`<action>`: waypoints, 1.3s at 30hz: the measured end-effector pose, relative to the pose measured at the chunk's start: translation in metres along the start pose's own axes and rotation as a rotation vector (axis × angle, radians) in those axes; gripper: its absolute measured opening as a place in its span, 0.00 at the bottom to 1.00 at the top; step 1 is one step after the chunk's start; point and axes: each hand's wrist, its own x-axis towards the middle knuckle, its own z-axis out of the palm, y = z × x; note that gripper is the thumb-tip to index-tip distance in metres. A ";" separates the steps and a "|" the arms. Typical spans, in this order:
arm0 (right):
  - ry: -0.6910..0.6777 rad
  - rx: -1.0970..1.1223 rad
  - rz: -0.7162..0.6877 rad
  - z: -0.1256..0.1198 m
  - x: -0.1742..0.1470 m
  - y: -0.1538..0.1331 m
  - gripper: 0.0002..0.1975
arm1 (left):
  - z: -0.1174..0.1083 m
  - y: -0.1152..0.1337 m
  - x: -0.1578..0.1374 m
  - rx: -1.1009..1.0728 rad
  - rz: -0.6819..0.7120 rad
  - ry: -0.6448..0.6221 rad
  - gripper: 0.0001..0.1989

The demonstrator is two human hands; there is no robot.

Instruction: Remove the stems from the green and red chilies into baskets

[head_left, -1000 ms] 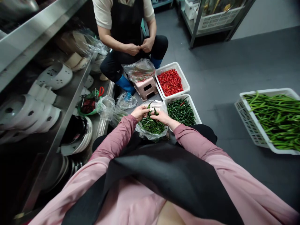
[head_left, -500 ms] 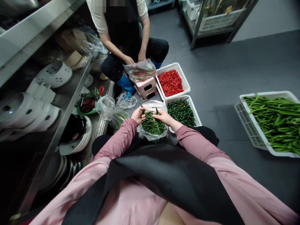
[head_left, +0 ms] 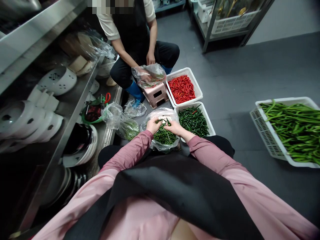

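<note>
My left hand (head_left: 153, 126) is closed, with dark green chili peppers showing at its fingertips. Close to it, my right hand (head_left: 175, 128) pinches a green chili pepper (head_left: 168, 122) between thumb and fingers. Both hands are above a clear plastic bag (head_left: 172, 113) that lies open in front of my knees. Thin green chilies and stems (head_left: 163, 136) fill the bag. Beside my right hand stands a white basket (head_left: 212, 128) of dark green chilies (head_left: 192, 119).
Beyond it is a basket (head_left: 199, 90) of red chilies (head_left: 181, 89). Opposite, a co-worker (head_left: 132, 36) sits by a bag (head_left: 152, 71) on a pink stool (head_left: 156, 95). At left runs a metal shelf (head_left: 72, 116) with dishes. Long green peppers (head_left: 297, 130) fill a basket (head_left: 265, 133) at right.
My left hand has shifted right, closer to my right hand. The co-worker's hand on the left side of the picture has moved down into the bag on the stool.
</note>
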 end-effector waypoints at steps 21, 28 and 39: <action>0.155 -0.049 -0.163 0.009 -0.009 -0.003 0.12 | 0.016 0.028 -0.030 -0.442 -0.281 -0.076 0.18; -0.103 0.365 0.011 -0.005 -0.009 -0.011 0.12 | -0.007 0.027 -0.021 -0.533 -0.235 -0.233 0.19; -0.064 0.286 0.172 0.004 -0.007 -0.003 0.04 | 0.003 0.003 -0.004 0.448 0.256 0.126 0.07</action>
